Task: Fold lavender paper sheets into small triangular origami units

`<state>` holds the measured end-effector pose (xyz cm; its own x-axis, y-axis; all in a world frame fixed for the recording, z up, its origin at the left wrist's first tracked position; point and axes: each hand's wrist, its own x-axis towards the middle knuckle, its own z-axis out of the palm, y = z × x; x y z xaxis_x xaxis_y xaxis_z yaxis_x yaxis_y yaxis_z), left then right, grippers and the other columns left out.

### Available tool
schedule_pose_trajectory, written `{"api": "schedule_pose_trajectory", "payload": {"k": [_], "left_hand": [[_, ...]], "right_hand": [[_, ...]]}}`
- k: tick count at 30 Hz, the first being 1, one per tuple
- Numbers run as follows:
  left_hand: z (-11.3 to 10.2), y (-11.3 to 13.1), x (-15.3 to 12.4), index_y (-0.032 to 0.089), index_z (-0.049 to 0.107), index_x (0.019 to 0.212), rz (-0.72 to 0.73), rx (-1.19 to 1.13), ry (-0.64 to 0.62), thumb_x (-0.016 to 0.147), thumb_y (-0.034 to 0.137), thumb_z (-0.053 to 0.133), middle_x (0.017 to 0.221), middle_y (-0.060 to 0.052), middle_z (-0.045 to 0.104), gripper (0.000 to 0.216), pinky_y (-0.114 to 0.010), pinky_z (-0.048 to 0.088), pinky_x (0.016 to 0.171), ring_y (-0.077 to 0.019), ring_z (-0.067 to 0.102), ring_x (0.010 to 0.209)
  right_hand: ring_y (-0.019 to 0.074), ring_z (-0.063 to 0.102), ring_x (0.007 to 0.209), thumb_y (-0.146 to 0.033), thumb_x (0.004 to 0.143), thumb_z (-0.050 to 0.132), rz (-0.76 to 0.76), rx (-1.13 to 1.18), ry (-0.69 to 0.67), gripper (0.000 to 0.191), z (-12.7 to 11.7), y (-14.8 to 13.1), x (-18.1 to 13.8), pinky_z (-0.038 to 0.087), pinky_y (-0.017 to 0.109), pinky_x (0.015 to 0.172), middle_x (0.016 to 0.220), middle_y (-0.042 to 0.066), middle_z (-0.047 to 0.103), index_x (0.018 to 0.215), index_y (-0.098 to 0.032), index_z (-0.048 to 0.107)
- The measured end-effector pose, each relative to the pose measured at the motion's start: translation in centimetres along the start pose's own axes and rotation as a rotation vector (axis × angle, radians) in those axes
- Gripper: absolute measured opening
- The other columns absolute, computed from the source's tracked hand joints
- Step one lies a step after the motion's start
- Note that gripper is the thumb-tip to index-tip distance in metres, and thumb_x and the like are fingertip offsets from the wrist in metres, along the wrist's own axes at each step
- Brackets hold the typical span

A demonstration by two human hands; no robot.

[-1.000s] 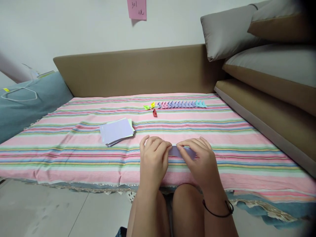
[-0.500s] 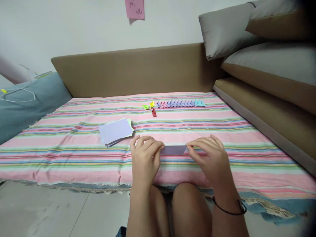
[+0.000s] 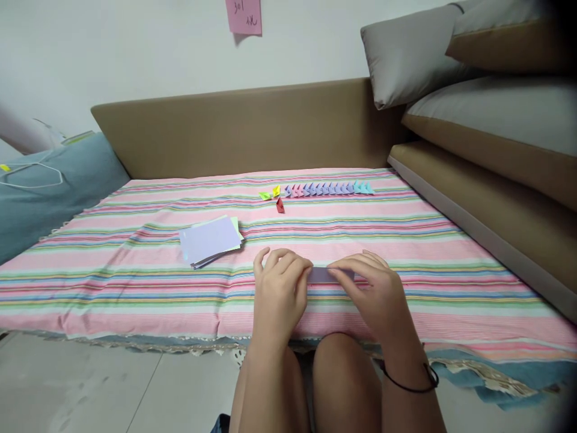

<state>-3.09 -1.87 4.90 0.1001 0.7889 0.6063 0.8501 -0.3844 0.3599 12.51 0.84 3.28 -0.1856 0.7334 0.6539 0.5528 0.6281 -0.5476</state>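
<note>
A narrow folded strip of purple paper [image 3: 319,275] is held level above the striped cloth, over my knees. My left hand [image 3: 282,285] pinches its left part between thumb and fingers. Along the upper edge, right of the middle, my right hand [image 3: 372,285] pinches the same strip, and some purple shows past its thumb. To the left lies a stack of paper sheets [image 3: 210,240], lilac on top. Farther back, a row of folded paper pieces [image 3: 329,189] in blue, pink and purple rests on the cloth, near a red folded piece [image 3: 280,205] and a yellow one [image 3: 276,191].
The striped cloth [image 3: 148,288] covers the seat up to a brown backrest [image 3: 234,132]. Grey and brown cushions [image 3: 491,114] are piled at the right. A blue-covered bolster [image 3: 63,186] with a white wire hanger on it stands at the left.
Both hands have come closer together on the strip. My left hand has moved right and my right hand has slid left along the paper.
</note>
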Motion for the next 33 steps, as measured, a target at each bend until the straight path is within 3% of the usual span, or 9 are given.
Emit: {"api": "schedule_pose_trajectory", "payload": {"k": [7, 13, 15, 18, 20, 22, 26, 29, 33], "left_hand": [[0.2, 0.2, 0.2, 0.021, 0.058, 0.083, 0.025, -0.063, -0.017, 0.088, 0.015, 0.046, 0.081, 0.000, 0.065, 0.014, -0.040, 0.030, 0.100, -0.0162, 0.057, 0.088], [-0.8, -1.8, -0.1, 0.021, 0.056, 0.079, -0.005, 0.046, 0.076, 0.084, 0.011, 0.047, 0.081, 0.000, 0.065, 0.014, -0.041, 0.031, 0.097, -0.0176, 0.057, 0.088], [-1.1, -2.9, -0.4, 0.021, 0.055, 0.078, -0.035, 0.097, 0.144, 0.083, 0.012, 0.048, 0.081, -0.001, 0.065, 0.013, -0.041, 0.033, 0.094, -0.0187, 0.057, 0.087], [-1.4, -4.3, -0.9, 0.020, 0.056, 0.080, -0.211, 0.128, 0.293, 0.085, 0.016, 0.046, 0.082, -0.005, 0.064, 0.011, -0.040, 0.039, 0.085, -0.0213, 0.057, 0.085], [-1.4, -4.5, -1.0, 0.019, 0.057, 0.082, -0.388, -0.016, 0.379, 0.086, 0.021, 0.047, 0.085, -0.006, 0.064, 0.011, -0.038, 0.042, 0.080, -0.0216, 0.058, 0.086], [-1.1, -3.9, -0.9, 0.018, 0.059, 0.084, -0.543, -0.359, 0.389, 0.086, 0.029, 0.051, 0.086, -0.006, 0.065, 0.014, -0.035, 0.046, 0.080, -0.0205, 0.061, 0.088], [0.1, -1.3, 0.0, 0.015, 0.061, 0.094, -0.753, -1.103, 0.123, 0.083, 0.049, 0.053, 0.086, -0.007, 0.067, 0.036, -0.032, 0.052, 0.070, -0.0183, 0.066, 0.076], [0.8, 0.0, 0.5, 0.014, 0.064, 0.089, -0.777, -1.238, -0.063, 0.078, 0.049, 0.060, 0.079, -0.005, 0.068, 0.036, -0.028, 0.053, 0.063, -0.0163, 0.065, 0.068], [1.1, -0.1, 0.4, 0.015, 0.065, 0.076, -0.810, -1.181, -0.032, 0.071, 0.040, 0.070, 0.063, 0.000, 0.065, 0.026, -0.025, 0.053, 0.060, -0.0133, 0.062, 0.057]], "right_hand": [[0.0176, 0.063, 0.074, -0.023, 0.083, 0.062, 0.031, 0.006, 0.013, 0.010, -0.1, -0.2, -0.1, 0.037, 0.045, 0.096, 0.075, -0.001, 0.070, 0.075, -0.025, 0.067], [0.0181, 0.063, 0.073, -0.023, 0.081, 0.063, 0.088, 0.087, 0.091, 0.010, -1.0, -0.1, -0.4, 0.039, 0.044, 0.096, 0.075, -0.001, 0.071, 0.072, -0.025, 0.068], [0.0189, 0.064, 0.075, -0.024, 0.079, 0.065, 0.162, 0.139, 0.122, 0.009, -1.2, 0.0, -0.5, 0.043, 0.042, 0.091, 0.076, -0.001, 0.071, 0.071, -0.024, 0.069], [0.0208, 0.063, 0.076, -0.029, 0.074, 0.070, 0.427, 0.298, 0.277, 0.007, -1.2, 0.2, -0.6, 0.049, 0.035, 0.069, 0.078, 0.002, 0.071, 0.074, -0.022, 0.072], [0.0197, 0.062, 0.069, -0.034, 0.069, 0.074, 0.616, 0.460, 0.408, 0.016, -0.9, 0.4, -0.5, 0.047, 0.030, 0.057, 0.075, 0.004, 0.070, 0.077, -0.020, 0.072], [0.0170, 0.058, 0.064, -0.034, 0.066, 0.075, 0.739, 0.633, 0.468, 0.020, -0.4, 0.4, -0.4, 0.044, 0.027, 0.051, 0.072, 0.003, 0.068, 0.077, -0.018, 0.071], [0.0145, 0.055, 0.062, -0.035, 0.064, 0.076, 0.844, 0.833, 0.414, 0.023, 0.9, -0.1, 0.0, 0.042, 0.024, 0.048, 0.074, 0.004, 0.066, 0.075, -0.015, 0.069], [0.0134, 0.055, 0.060, -0.036, 0.063, 0.076, 0.867, 0.842, 0.374, 0.024, 1.6, -0.7, 0.1, 0.043, 0.023, 0.047, 0.074, 0.004, 0.066, 0.075, -0.015, 0.069], [0.0141, 0.056, 0.057, -0.037, 0.066, 0.073, 0.836, 0.807, 0.319, 0.024, 1.8, -1.2, 0.1, 0.045, 0.024, 0.046, 0.074, 0.005, 0.067, 0.076, -0.015, 0.068]]}}
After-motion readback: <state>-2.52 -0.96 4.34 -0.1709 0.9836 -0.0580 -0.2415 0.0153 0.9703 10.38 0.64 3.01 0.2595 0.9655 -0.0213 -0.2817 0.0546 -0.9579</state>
